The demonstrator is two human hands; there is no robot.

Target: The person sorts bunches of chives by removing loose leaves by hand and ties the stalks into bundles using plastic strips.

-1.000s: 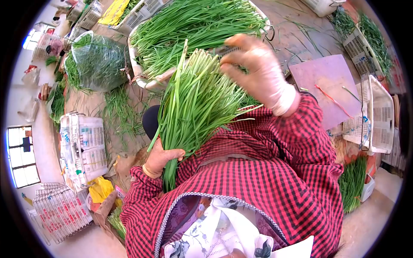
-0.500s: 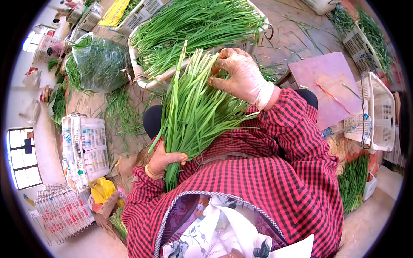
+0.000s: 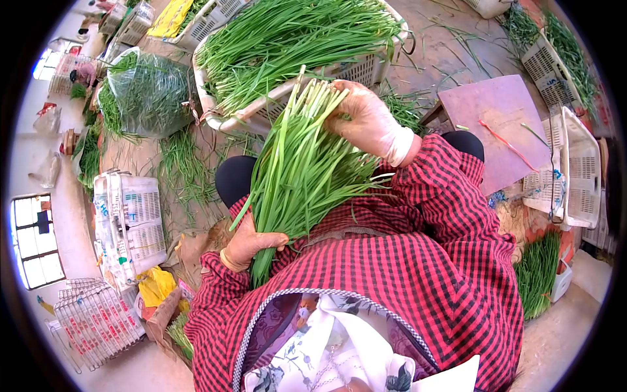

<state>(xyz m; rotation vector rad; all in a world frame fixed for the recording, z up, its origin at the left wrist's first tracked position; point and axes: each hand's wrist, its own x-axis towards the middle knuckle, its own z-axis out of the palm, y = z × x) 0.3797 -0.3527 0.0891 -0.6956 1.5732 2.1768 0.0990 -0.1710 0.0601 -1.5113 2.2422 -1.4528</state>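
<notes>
A bunch of garlic chives (image 3: 300, 170) slants over my lap, pale stem ends up and leafy tips down. My left hand (image 3: 251, 243), in a thin glove, is wrapped round the lower leafy part. At the upper right side of the bunch, my gloved right hand (image 3: 367, 123) has its fingers curled against the pale stems; some fingertips are hidden behind them. Just beyond the stem ends stands a white crate (image 3: 232, 124) heaped with more chives (image 3: 294, 49).
A low stool with a pinkish top (image 3: 493, 127) stands at right, a red strip (image 3: 506, 145) lying on it. White crates (image 3: 581, 170) stack beyond it. To the left are a plastic-wrapped basket of greens (image 3: 153, 95) and another white crate (image 3: 130, 222). Loose leaves litter the floor.
My right hand has closed in on the stems, its fingers now more curled against them. The bunch's top has shifted slightly right, and the stray stem at its left now sits closer in.
</notes>
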